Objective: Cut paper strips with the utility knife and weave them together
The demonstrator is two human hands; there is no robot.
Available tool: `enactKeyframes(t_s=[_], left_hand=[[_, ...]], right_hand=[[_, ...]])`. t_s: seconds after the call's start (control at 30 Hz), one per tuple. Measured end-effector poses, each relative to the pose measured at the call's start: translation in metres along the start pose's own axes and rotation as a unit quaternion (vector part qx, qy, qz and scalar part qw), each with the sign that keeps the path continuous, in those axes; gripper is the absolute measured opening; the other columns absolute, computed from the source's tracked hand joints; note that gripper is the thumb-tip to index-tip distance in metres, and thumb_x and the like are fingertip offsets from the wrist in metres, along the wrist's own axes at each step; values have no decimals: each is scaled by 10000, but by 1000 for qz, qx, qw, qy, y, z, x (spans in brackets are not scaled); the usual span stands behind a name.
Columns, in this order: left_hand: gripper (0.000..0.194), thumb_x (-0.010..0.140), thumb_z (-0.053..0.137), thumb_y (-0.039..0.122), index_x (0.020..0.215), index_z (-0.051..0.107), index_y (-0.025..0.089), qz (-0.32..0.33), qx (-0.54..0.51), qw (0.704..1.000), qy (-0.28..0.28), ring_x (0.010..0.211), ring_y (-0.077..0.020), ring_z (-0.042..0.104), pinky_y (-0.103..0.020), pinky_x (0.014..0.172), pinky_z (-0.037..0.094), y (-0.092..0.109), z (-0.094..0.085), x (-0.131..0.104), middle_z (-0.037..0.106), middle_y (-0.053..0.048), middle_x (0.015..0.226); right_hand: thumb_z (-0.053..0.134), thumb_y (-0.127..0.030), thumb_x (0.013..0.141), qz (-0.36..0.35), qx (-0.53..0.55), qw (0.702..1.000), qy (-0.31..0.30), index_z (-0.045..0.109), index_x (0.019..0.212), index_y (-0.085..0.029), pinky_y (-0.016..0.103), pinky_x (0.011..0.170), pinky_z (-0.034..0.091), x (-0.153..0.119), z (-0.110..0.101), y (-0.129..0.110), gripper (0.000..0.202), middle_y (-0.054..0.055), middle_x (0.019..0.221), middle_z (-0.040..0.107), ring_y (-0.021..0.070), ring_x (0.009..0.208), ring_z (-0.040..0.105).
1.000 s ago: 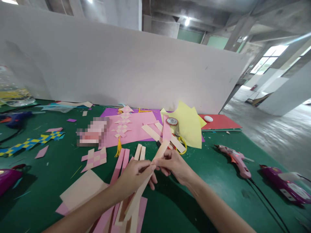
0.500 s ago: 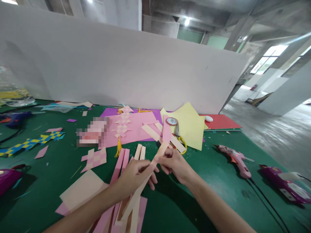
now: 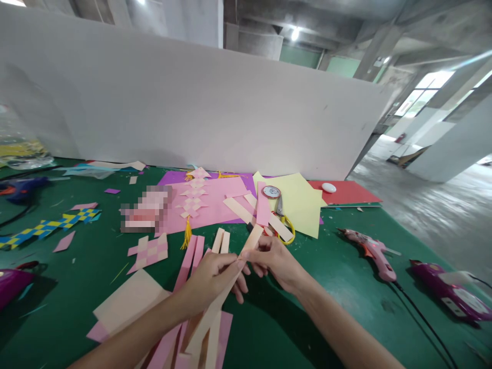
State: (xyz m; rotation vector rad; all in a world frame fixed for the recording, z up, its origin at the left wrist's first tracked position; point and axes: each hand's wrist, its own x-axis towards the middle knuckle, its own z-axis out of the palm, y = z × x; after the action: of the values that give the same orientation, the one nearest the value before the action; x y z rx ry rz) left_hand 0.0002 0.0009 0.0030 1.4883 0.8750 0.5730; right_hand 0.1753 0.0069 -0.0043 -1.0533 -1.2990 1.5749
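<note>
Between both hands runs a cream paper strip (image 3: 254, 240), slanting up and away to the right. My left hand (image 3: 217, 279) pinches it between thumb and forefinger, its other fingers curled below. Beside it, my right hand (image 3: 274, 259) grips the same strip near its far end, thumb and forefinger closed. Under my left forearm lie several folded pink paper strips (image 3: 184, 269) and cream strips (image 3: 225, 243), partly hidden. A small woven pink-and-cream paper piece (image 3: 149, 252) lies to the left, near a cream paper sheet (image 3: 128, 297).
Ahead lie a woven paper ornament (image 3: 195, 200) with a yellow tassel, scissors (image 3: 287, 225), a tape roll (image 3: 271, 191) and yellow paper (image 3: 303, 205). A pink glue gun (image 3: 371, 251) and a purple device (image 3: 449, 289) with cords are at right. A white board (image 3: 192, 107) stands behind.
My right hand has shifted slightly left along the strip, closer to my left hand. The yellow paper's raised far corner has dropped lower.
</note>
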Motion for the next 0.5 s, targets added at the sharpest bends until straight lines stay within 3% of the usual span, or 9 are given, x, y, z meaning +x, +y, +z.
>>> enactKeyframes(t_s=[0.23, 0.5], left_hand=[[346, 883, 457, 397, 759, 604, 109, -13, 5, 1000, -8, 511, -174, 661, -228, 481, 479, -4, 0, 2, 662, -57, 631], [347, 883, 464, 401, 753, 608, 114, -4, 3, 1000, 2, 501, -165, 657, -220, 482, 479, -3, -1, 2, 657, -45, 609]], right_hand=[[699, -310, 721, 5, -2, 1000, 5, 562, 597, -140, 195, 385, 237, 0, -5, -2, 251, -75, 391, 422, 56, 368, 406], [707, -331, 708, 17, 3, 1000, -5, 575, 608, -134, 201, 381, 226, 0, 2, -2, 257, -44, 447, 495, 57, 377, 410]])
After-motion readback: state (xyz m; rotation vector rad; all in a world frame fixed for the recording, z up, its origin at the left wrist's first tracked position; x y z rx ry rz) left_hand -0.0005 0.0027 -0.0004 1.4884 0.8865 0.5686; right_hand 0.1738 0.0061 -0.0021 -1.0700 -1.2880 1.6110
